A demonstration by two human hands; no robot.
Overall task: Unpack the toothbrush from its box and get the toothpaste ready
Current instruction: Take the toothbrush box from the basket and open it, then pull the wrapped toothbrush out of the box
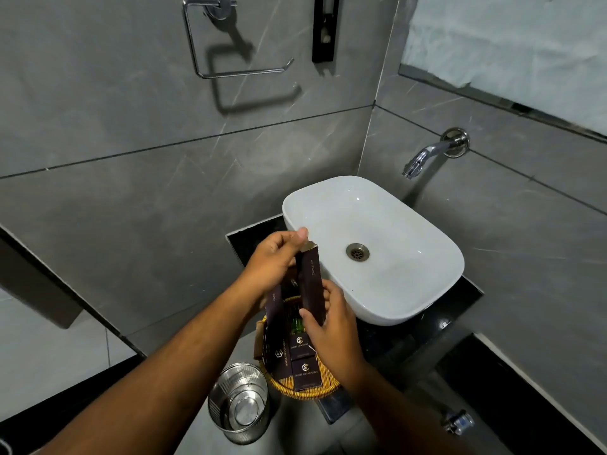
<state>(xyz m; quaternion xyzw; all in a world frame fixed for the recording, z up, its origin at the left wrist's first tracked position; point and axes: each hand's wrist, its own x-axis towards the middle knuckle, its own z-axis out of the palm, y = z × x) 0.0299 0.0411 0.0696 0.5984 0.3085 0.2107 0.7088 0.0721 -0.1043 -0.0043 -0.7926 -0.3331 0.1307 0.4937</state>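
Beside the white basin's rim point(292, 205), above the crowded woven basket point(325, 387), left hand point(272, 262) and right hand point(331, 326) both grip the long dark box point(310, 284).

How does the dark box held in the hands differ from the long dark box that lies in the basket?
The held box is lifted, near upright, gripped by the left hand and right hand. The long box in the basket lies untouched among other boxes in the woven basket. Both are slim and dark brown.
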